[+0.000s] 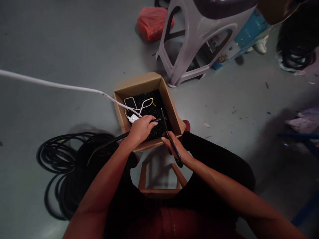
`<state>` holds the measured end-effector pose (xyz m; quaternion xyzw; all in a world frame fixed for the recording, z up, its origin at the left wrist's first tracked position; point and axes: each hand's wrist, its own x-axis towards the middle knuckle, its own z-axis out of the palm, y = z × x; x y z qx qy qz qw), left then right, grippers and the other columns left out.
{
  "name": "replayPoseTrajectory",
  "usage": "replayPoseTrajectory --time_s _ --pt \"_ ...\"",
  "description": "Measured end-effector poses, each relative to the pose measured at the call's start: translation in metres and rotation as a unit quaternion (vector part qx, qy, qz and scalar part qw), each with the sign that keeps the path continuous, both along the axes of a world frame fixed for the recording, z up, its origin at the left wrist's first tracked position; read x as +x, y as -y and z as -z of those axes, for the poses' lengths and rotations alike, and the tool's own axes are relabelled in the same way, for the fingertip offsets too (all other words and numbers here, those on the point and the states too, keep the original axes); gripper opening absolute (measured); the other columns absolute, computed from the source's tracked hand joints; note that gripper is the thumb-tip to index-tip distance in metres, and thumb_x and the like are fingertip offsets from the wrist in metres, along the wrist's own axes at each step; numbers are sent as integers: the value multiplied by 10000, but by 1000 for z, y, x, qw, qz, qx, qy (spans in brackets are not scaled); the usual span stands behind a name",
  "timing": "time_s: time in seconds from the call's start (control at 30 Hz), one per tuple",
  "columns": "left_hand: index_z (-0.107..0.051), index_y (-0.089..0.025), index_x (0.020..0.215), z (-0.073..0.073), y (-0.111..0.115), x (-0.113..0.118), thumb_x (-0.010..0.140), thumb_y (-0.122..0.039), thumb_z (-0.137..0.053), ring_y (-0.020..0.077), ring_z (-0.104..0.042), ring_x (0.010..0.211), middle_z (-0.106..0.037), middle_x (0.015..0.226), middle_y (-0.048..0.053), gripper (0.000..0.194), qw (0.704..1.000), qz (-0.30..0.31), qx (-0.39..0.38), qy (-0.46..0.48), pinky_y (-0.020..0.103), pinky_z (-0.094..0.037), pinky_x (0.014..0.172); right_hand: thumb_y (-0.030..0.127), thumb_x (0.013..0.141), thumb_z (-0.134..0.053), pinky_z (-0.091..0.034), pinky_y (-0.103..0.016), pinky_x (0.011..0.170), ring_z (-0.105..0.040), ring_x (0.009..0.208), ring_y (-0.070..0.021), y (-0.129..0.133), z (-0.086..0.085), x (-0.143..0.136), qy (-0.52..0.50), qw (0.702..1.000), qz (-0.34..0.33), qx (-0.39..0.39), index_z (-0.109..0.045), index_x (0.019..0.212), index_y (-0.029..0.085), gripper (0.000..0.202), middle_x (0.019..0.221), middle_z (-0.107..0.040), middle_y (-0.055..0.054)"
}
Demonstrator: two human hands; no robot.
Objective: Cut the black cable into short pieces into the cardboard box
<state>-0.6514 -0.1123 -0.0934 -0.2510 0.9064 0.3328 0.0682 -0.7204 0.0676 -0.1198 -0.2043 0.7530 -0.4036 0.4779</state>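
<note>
Gripping black tubing (157, 119) near scissors (171, 142) held by right hand (180, 150), left hand (142, 129) could get nicked if tubing slips.

Dark scissors (173, 146) across black tube (157, 119)

The tubing (159, 119) and scissors (178, 161) are black, the box (171, 103) brown, cable (62, 85) white, bag (152, 24) red, stool (191, 33) mauve-grey.

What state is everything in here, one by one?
Cardboard box: top open, black pieces inside
Black tube: gripped in left hand
Scissors: held in right hand, blade at the tube
Black tubing: coiled on the floor
Phone: in the box, screen dark
Plastic stool: upright
</note>
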Motion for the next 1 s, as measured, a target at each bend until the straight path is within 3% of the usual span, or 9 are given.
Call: replayPoseTrajectory --time_s 0.23,0.5,0.77,1.0 --pt "-652 -156 1066 0 6 0 917 -254 -494 221 -622 1012 -683 1086 84 238 999 13 50 -11 351 -462 907 501 840 -510 -421 -299 709 -549 812 -185 1 -1 -2 -28 999 -14 19 -486 1116 213 400 925 -595 -34" --pt "-670 -162 1016 -4 12 2 915 -252 -475 186 -629 885 -699 998 60 238 995 24 95 -17 297 -466 801 495 854 -516 -409 -309 731 -547 842 -195 2 1 -9 -55 997 -46 1 -479 1117 215 386 961 -584 -34" --pt "-680 -145 990 -4 11 3 916 -261 -475 172 -620 801 -693 900 54 247 994 21 103 -7 266 -448 706 504 848 -460 -382 -303 679 -526 754 -186 3 -11 -10 -53 996 -55 38 -469 1003 220 324 836 -570 -13" --pt "-675 -155 995 -3 7 0 921 -263 -461 181 -623 841 -697 954 61 250 997 26 76 4 284 -454 754 434 832 -489 -361 -275 614 -485 654 -152 0 -3 -5 -67 997 -20 37 -483 904 228 218 706 -524 24"
